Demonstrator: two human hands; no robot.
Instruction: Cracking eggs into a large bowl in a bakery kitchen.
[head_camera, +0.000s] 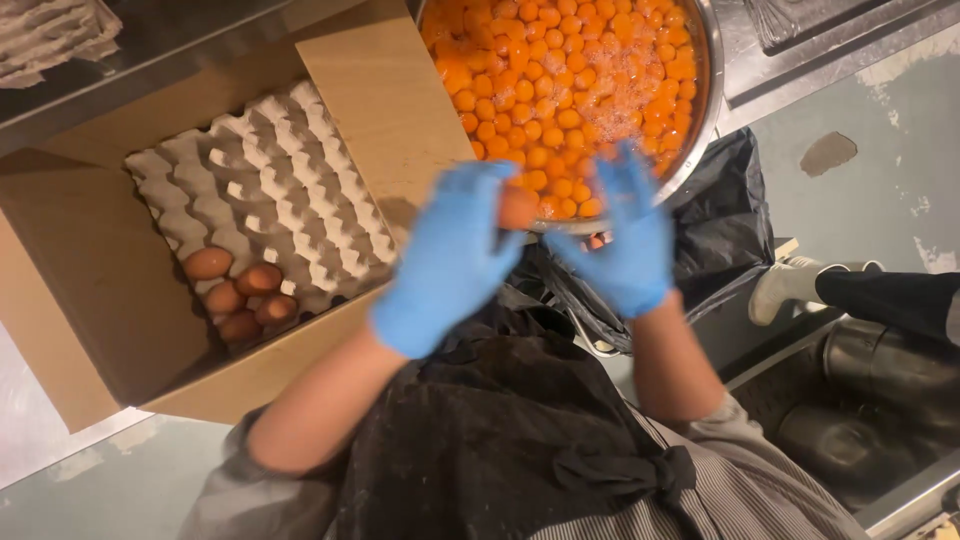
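Note:
Both my hands wear blue gloves. My left hand (450, 262) holds a brown egg (517, 208) at the near rim of a large metal bowl (708, 110). The bowl is full of orange egg yolks (560, 80) in clear white. My right hand (625, 235) is beside the egg with its fingers spread, blurred by motion, holding nothing that I can see. To the left, an open cardboard box (90, 300) holds a grey pulp egg tray (270, 190) with several brown eggs (240, 290) in its near corner.
A black bin bag (720, 220) hangs open below the bowl's rim. Stacked pulp trays (50, 35) lie at the top left. Another person's white shoe (790, 285) and dark trouser leg (890, 300) show at the right, above metal pots (880, 390).

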